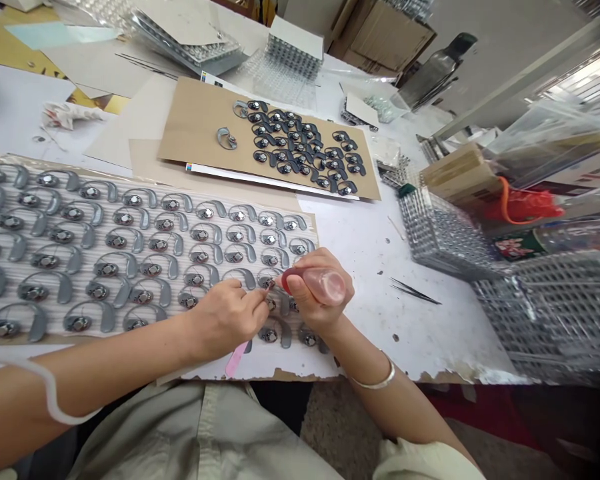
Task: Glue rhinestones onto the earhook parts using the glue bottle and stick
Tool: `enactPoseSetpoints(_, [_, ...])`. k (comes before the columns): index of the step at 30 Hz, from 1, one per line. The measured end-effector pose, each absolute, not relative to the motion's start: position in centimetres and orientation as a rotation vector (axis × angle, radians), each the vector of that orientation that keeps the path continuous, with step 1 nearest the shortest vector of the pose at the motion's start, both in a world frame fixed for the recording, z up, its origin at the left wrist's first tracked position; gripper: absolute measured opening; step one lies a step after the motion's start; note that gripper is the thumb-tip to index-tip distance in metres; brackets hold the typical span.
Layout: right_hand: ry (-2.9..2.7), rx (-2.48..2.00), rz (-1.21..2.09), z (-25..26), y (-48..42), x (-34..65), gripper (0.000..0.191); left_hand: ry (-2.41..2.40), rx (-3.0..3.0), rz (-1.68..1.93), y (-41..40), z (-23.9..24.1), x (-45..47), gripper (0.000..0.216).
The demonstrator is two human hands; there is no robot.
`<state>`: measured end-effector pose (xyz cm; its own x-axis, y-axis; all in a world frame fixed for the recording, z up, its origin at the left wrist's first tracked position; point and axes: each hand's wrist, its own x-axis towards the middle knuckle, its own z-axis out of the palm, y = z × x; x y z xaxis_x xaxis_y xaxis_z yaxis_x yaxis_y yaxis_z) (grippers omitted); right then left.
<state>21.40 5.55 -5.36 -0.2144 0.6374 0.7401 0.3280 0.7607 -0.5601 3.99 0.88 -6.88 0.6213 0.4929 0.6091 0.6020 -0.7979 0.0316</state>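
My right hand (316,293) is closed around a small clear pinkish bottle (325,283) with a red tip, pointed left at a piece on the board. My left hand (227,317) pinches a small grey hook-shaped piece (269,285) at the bottle's tip; a pink stick (237,359) pokes out below this hand. Both hands work over the right end of a long striped board (80,267) covered with rows of grey hook-shaped pieces set with shiny stones.
A brown cardboard sheet (195,127) behind holds a pile of darker hook pieces (300,150). Black tweezers (414,291) lie on the white table to the right. Clear blister trays (443,230) stack at right and far back. A dark bottle (437,70) stands far right.
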Motion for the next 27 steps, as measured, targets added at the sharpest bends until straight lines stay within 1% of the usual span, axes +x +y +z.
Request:
enactPoseSetpoints(8, [-1.828, -0.756, 0.273, -5.21, 5.60, 21.49, 0.010, -0.908, -2.675, -0.936, 0.89, -6.79, 3.98, 0.022])
enactPoseSetpoints(16, [-1.818, -0.769, 0.268, -5.17, 5.63, 21.63, 0.009, -0.910, -2.700, -0.899, 0.84, -6.82, 3.83, 0.022])
enactPoseSetpoints(27, [-1.787, -0.730, 0.263, -5.25, 5.72, 21.82, 0.008, -0.916, -2.720, -0.942, 0.93, -6.56, 3.72, 0.023])
